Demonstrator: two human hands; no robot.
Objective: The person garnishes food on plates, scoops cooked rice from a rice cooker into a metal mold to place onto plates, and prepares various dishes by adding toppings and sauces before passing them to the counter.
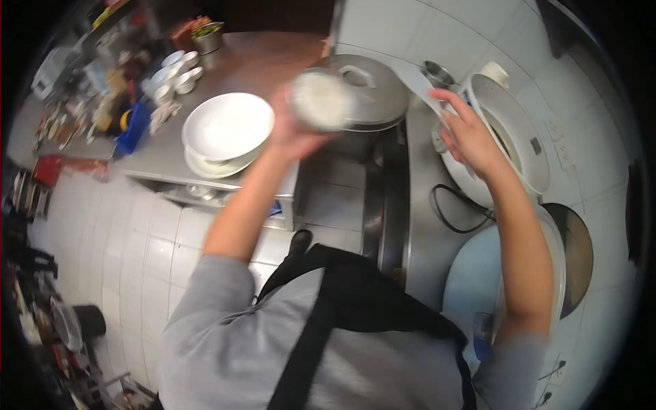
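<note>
My left hand is wrapped around the side of a small round bowl filled with something white that looks like rice; motion blurs it. The bowl is held in the air between a stack of white plates and a lidded metal pot. My right hand is over the near side of a large open white cooker. Its index finger stretches out and the others bend loosely. A pale flat strip lies by the fingertips; whether the hand touches it, I cannot tell.
Small white cups and a metal tin stand on the left counter. A blue bin is at its end. A small metal bowl sits by the wall. A black cable loops over the right counter beside a pale blue lid.
</note>
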